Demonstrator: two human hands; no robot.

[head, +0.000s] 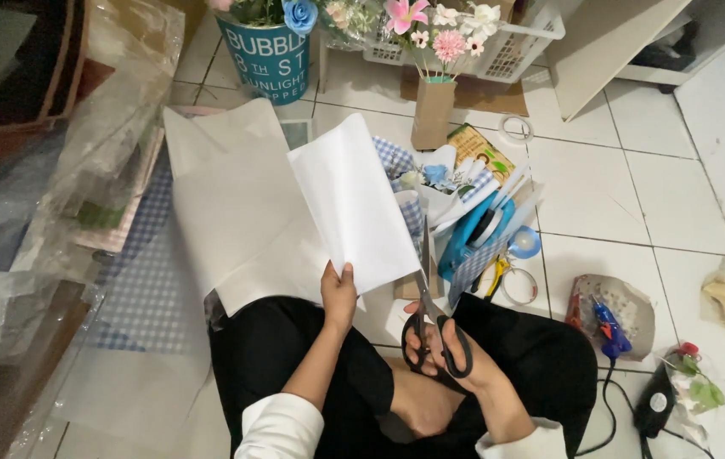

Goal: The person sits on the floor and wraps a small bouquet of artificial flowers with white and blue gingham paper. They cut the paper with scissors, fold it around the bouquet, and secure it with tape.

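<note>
White paper, folded into a tall sheet, is pinched at its lower edge by the left hand, thumb in front and fingers behind. Right hand is closed through the black handles of the scissors; the blades point up along the sheet's right edge, nearly together, touching or just beside the paper. Both hands sit above the person's crossed legs, which rest on the tiled floor. A larger white sheet lies behind the held paper, spread over checked fabric. Just right of the scissors stands a blue tape dispenser, with a blue tape roll beside it. A glue gun lies near the right knee, its cord trailing toward the lower edge. At the top edge stand a brown bag of artificial flowers, a teal bucket and a white basket.
</note>
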